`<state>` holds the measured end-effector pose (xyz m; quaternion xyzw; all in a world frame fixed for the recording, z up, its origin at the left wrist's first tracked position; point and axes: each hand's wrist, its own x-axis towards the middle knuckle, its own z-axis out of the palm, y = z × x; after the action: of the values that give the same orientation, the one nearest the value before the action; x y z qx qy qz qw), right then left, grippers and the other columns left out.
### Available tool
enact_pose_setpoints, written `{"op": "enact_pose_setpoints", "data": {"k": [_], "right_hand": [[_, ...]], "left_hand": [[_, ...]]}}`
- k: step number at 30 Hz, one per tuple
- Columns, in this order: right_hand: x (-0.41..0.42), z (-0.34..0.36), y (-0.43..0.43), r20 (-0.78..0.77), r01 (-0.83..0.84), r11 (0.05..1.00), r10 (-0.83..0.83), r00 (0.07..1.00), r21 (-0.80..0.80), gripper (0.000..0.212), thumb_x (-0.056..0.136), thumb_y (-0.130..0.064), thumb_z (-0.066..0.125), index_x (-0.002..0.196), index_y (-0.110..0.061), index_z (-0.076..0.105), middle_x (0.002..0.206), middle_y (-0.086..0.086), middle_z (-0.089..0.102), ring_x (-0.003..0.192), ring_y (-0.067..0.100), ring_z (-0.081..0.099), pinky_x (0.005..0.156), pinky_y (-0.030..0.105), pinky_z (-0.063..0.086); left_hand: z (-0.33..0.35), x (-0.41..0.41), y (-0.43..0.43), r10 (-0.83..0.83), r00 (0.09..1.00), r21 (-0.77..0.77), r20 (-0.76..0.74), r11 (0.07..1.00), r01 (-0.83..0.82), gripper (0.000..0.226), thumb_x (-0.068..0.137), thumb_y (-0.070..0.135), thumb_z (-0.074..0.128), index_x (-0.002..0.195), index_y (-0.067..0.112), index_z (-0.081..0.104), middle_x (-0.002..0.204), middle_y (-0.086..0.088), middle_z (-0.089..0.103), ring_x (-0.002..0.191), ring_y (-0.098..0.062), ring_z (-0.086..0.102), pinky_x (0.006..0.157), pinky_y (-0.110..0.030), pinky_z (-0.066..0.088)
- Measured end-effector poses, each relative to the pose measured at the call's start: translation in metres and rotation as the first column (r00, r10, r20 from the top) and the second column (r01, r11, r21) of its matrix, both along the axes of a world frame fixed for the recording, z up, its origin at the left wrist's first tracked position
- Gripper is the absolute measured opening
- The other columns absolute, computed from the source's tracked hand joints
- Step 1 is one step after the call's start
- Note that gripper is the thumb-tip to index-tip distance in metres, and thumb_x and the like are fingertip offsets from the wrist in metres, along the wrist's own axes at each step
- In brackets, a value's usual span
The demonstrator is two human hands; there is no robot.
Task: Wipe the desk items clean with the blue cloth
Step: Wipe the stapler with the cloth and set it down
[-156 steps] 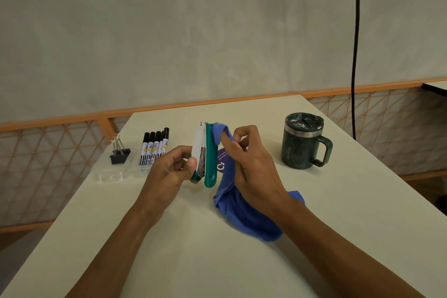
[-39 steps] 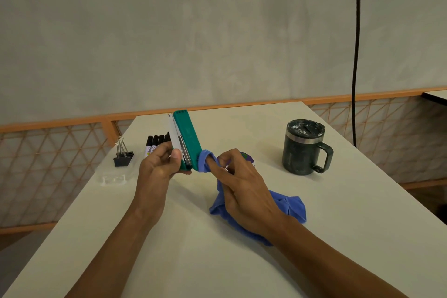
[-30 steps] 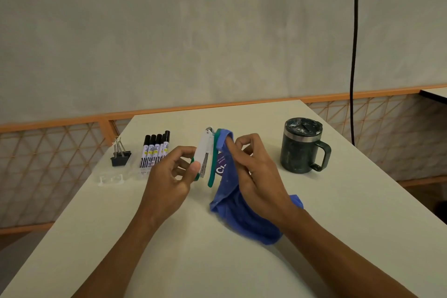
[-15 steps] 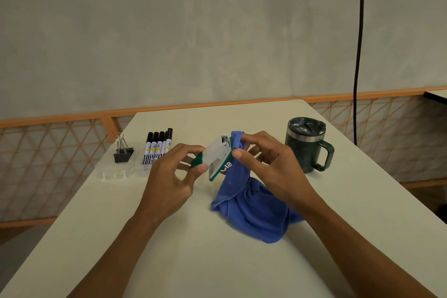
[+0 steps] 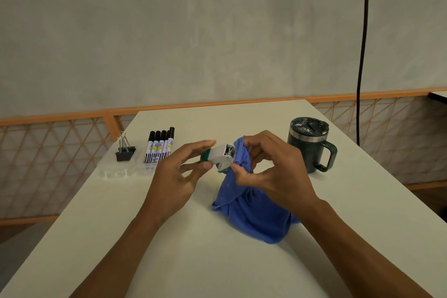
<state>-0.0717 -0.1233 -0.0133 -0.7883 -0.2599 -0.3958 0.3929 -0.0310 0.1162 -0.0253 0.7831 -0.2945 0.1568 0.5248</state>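
A green and white stapler [image 5: 220, 155] hangs above the middle of the white desk [image 5: 217, 261], lying nearly level with its metal front end turned toward me. My left hand [image 5: 177, 178] pinches its green rear end between thumb and fingertips. My right hand [image 5: 268, 172] grips the blue cloth [image 5: 256, 215] and presses its upper fold against the stapler's front and right side. The lower part of the cloth trails down onto the desk beneath my right wrist.
Several black-capped markers [image 5: 160, 146] lie side by side at the back left, beside a black binder clip [image 5: 124, 151] and a clear plastic tray [image 5: 116, 172]. A dark green lidded mug [image 5: 307, 144] stands at the right. A black cable [image 5: 362, 51] hangs behind it.
The stapler has tipped from nearly upright to nearly level, its front end now facing me. My right hand with the cloth has shifted to the stapler's front end.
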Motion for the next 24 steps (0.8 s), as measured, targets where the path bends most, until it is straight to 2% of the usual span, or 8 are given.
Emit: {"op": "enact_pose_setpoints", "data": {"k": [3,6,8,10,14,17,21,24], "right_hand": [[0.0,-0.003,0.001,0.113,0.081,0.994,-0.073,0.991,-0.072,0.04,0.087,-0.032,0.085,0.112,-0.004,0.072,0.101,0.001,0.068,0.08,0.004,0.062,0.072,0.02,0.058],[0.002,-0.009,-0.002,0.162,0.12,0.983,-0.097,0.982,-0.141,0.038,0.087,-0.026,0.088,0.112,-0.003,0.071,0.103,0.004,0.068,0.082,0.005,0.063,0.073,0.022,0.058],[0.003,-0.013,-0.003,0.177,0.141,0.969,-0.105,0.979,-0.204,0.037,0.09,-0.028,0.085,0.114,-0.003,0.071,0.105,0.004,0.067,0.079,0.011,0.065,0.069,0.026,0.059],[0.004,-0.017,-0.003,0.186,0.145,0.957,-0.099,0.978,-0.252,0.038,0.093,-0.031,0.08,0.116,-0.003,0.071,0.108,0.004,0.067,0.079,0.014,0.066,0.066,0.029,0.059],[0.003,-0.024,0.004,0.178,0.112,0.939,-0.055,0.982,-0.324,0.038,0.095,-0.032,0.08,0.121,-0.007,0.069,0.116,0.001,0.066,0.09,0.008,0.061,0.071,0.023,0.057],[0.004,-0.028,0.005,0.184,0.124,0.92,-0.058,0.981,-0.372,0.039,0.095,-0.033,0.081,0.123,-0.01,0.068,0.12,0.0,0.067,0.098,0.011,0.063,0.072,0.025,0.058],[0.007,-0.03,0.003,0.212,0.132,0.912,-0.052,0.976,-0.387,0.036,0.098,-0.033,0.075,0.126,-0.013,0.065,0.122,0.0,0.068,0.105,0.012,0.064,0.078,0.026,0.06],[0.008,-0.03,0.002,0.209,0.141,0.907,-0.06,0.976,-0.397,0.032,0.1,-0.032,0.074,0.124,-0.013,0.069,0.123,0.0,0.069,0.105,0.014,0.067,0.079,0.029,0.062]], "left_hand": [[0.001,-0.001,-0.001,0.051,0.992,-0.044,-0.115,0.997,-0.056,0.045,0.094,0.019,0.08,0.137,0.026,0.067,0.132,0.015,0.072,0.122,-0.004,0.069,0.093,-0.021,0.059],[0.006,0.0,0.002,0.041,0.925,-0.059,-0.377,0.996,-0.069,0.018,0.101,0.032,0.071,0.11,0.019,0.079,0.098,-0.001,0.079,0.086,-0.018,0.077,0.086,-0.04,0.063],[0.013,-0.005,0.001,-0.077,0.844,-0.131,-0.531,0.991,0.007,0.048,0.103,0.048,0.058,0.098,0.007,0.082,0.085,-0.014,0.074,0.075,-0.027,0.071,0.076,-0.037,0.06],[0.02,-0.008,-0.001,-0.137,0.788,-0.174,-0.6,0.984,0.039,0.064,0.101,0.059,0.051,0.094,0.004,0.083,0.085,-0.02,0.073,0.072,-0.028,0.068,0.07,-0.032,0.058],[0.025,-0.009,-0.001,-0.165,0.743,-0.269,-0.649,0.963,-0.021,0.06,0.097,0.057,0.061,0.093,0.001,0.08,0.093,-0.024,0.078,0.073,-0.027,0.07,0.068,-0.031,0.06],[0.023,-0.008,0.002,-0.194,0.73,-0.314,-0.655,0.949,-0.029,0.048,0.091,0.047,0.072,0.099,0.0,0.081,0.094,-0.02,0.078,0.079,-0.028,0.075,0.074,-0.031,0.062],[0.024,-0.009,0.002,-0.237,0.738,-0.346,-0.631,0.938,0.006,0.047,0.089,0.037,0.074,0.109,-0.006,0.078,0.101,-0.021,0.078,0.09,-0.029,0.078,0.083,-0.031,0.064],[0.024,-0.009,0.001,-0.277,0.739,-0.389,-0.614,0.921,0.023,0.039,0.085,0.028,0.078,0.111,-0.001,0.079,0.111,-0.02,0.078,0.095,-0.027,0.076,0.087,-0.032,0.064]]}}
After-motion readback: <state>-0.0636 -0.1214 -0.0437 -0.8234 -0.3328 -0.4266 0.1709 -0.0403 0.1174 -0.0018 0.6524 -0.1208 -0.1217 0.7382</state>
